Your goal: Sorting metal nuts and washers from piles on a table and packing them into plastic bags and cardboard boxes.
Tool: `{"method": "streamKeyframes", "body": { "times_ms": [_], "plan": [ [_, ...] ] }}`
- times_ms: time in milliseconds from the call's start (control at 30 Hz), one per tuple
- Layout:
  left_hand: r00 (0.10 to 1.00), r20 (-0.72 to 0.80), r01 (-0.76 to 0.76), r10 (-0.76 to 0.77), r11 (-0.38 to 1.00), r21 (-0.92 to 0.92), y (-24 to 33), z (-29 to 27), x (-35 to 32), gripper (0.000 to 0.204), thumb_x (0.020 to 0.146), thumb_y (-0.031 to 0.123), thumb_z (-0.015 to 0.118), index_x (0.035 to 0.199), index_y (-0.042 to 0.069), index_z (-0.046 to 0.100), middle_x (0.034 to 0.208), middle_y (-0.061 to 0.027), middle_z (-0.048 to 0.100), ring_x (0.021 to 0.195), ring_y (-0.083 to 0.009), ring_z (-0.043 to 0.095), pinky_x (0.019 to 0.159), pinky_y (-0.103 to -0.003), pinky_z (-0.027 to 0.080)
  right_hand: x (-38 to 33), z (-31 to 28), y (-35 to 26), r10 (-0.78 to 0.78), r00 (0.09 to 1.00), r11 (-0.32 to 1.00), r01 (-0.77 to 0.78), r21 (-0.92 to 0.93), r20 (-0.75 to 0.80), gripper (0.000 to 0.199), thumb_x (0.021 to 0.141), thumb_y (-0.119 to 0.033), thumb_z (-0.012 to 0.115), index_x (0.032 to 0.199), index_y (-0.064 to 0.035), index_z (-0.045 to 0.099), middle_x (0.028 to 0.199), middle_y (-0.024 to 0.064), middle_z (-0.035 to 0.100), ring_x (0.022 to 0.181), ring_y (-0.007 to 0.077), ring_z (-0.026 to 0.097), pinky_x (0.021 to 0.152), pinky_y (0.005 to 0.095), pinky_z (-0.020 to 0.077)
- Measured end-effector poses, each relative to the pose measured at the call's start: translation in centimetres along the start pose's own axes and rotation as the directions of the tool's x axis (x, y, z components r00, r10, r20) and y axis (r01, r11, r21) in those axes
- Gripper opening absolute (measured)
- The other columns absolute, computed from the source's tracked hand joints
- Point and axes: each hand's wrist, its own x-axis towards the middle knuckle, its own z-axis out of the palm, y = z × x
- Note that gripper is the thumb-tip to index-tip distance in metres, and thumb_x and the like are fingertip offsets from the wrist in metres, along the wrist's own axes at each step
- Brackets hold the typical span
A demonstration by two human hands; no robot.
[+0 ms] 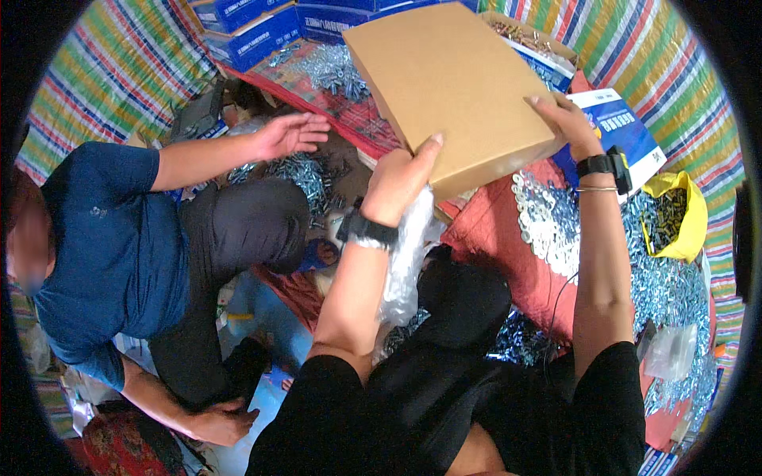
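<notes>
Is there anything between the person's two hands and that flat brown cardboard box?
Nothing visible: the left hand grips the near edge of the flat brown cardboard box and the right hand its right side, both touching it directly.

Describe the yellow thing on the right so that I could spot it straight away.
Start at the large plain cardboard box held up by both hands. Go right, past the right hand and its black wristband, to the heap of silvery metal hardware. At its top edge sits a yellow bag, open and holding metal parts, the only yellow thing there.

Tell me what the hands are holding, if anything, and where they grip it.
Both hold a flat brown cardboard box. The left hand grips its near corner; the right hand holds its right-hand edge.
</notes>
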Motion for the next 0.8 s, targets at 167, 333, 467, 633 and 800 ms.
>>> {"method": "streamKeyframes", "body": {
  "times_ms": [167, 333, 467, 633, 800],
  "plan": [
    [0.999, 0.032, -0.011, 0.014, 0.994, -0.107, 1.9, -0.1, 1.0, 0.063, 0.085, 0.054, 0.048, 0.101, -0.006, 0.061, 0.097, -0.0222, 0.063, 0.101, -0.0305, 0.057, 0.085, -0.036, 0.042, 0.1, -2.1, -3.2, -0.072, 0.997, 0.992, 0.073, -0.107, 0.014, 0.055, 0.078, -0.036, 0.069, 0.117, 0.0002, 0.055, 0.106, 0.0084, 0.062, 0.093, 0.0146, 0.059, 0.082, 0.0254, 0.0446],
    [0.989, -0.08, -0.126, 0.125, 0.992, -0.009, 5.5, -0.2, 1.1, 0.062, 0.083, 0.054, 0.046, 0.096, -0.004, 0.063, 0.092, -0.0289, 0.062, 0.098, -0.0402, 0.058, 0.082, -0.04, 0.044, 0.5, -4.1, -4.0, -0.085, 0.995, 0.992, 0.081, -0.098, -0.044, 0.055, 0.079, -0.039, 0.066, 0.12, -0.0031, 0.056, 0.11, 0.0077, 0.061, 0.102, 0.0158, 0.057, 0.088, 0.0246, 0.0415],
    [0.978, -0.12, -0.166, 0.17, 0.985, 0.04, 8.7, -1.5, 0.6, 0.063, 0.083, 0.054, 0.05, 0.092, -0.007, 0.063, 0.085, -0.0248, 0.065, 0.086, -0.0339, 0.063, 0.078, -0.037, 0.046, -0.3, -4.2, -4.5, -0.152, 0.987, 0.982, 0.157, 0.106, -0.051, 0.057, 0.085, -0.036, 0.061, 0.128, -0.0005, 0.047, 0.119, 0.0084, 0.057, 0.107, 0.0146, 0.054, 0.086, 0.0234, 0.0422],
    [0.955, -0.193, -0.189, 0.224, 0.964, 0.185, 9.9, -1.2, 0.1, 0.05, 0.082, 0.045, 0.052, 0.092, -0.004, 0.063, 0.087, -0.0259, 0.063, 0.089, -0.0411, 0.059, 0.077, -0.043, 0.045, -0.4, -4.8, -3.6, -0.157, 0.984, 0.968, 0.171, 0.184, -0.089, 0.055, 0.084, -0.032, 0.062, 0.128, -0.0018, 0.048, 0.12, 0.0096, 0.055, 0.112, 0.0165, 0.051, 0.092, 0.0252, 0.0389],
    [0.973, -0.114, -0.197, 0.2, 0.98, 0.04, 8.1, -1.5, 1.6, 0.046, 0.084, 0.038, 0.05, 0.098, -0.005, 0.06, 0.088, -0.0236, 0.064, 0.091, -0.037, 0.061, 0.079, -0.04, 0.045, -1.5, -5.3, -3.6, -0.139, 0.988, 0.939, 0.153, 0.309, -0.067, 0.051, 0.086, -0.034, 0.058, 0.125, -0.0024, 0.05, 0.117, 0.0055, 0.057, 0.11, 0.015, 0.051, 0.091, 0.026, 0.0384]
  ]
}}
